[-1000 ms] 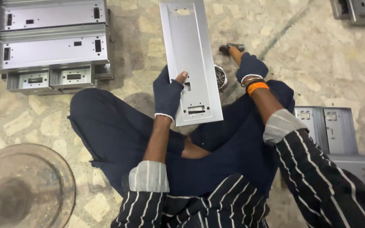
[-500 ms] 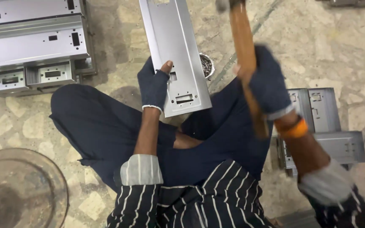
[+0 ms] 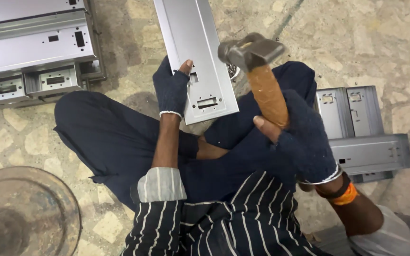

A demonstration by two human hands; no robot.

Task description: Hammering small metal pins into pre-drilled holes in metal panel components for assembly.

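A round see-through cover sits closest, low on the left. The person sits cross-legged on the stone floor in dark trousers and a striped shirt. The right hand, in a dark blue glove with the fingertips cut off, is closed tight around the brown wooden handle of a hammer. The hammer is lifted up, and its grey metal head is above the knee. The left hand wears the same kind of glove. It is pressed on the near left edge of a long grey metal panel, with its fingers curled over the side. The panel lies on the floor and over the lap, pointing away. More grey metal parts lie just to the right. A stack of metal channels sits far off on the left
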